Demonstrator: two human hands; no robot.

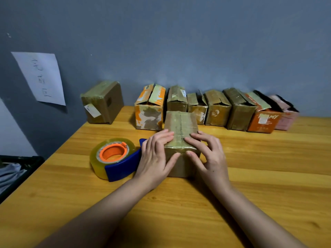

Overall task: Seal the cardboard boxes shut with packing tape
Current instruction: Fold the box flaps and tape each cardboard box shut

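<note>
Grey-blue walls meet in a corner behind a wooden surface (268, 185) of yellow planks. Near its middle stands a small cardboard box (180, 140), flaps closed and glossy tape along its top seam. Both hands lie on its near top edge: the left hand (157, 158) and right hand (208, 156) press with fairly straight fingers on top and thumbs against the front face. Just left, touching the left hand, lies a tape dispenser (114, 158), blue with an orange core. Behind, a row of boxes (215, 110) lines the wall, several with flaps ajar; one taped box (103, 102) stands apart at the left. A handwritten paper sheet (41, 77) hangs on the left wall.
</note>
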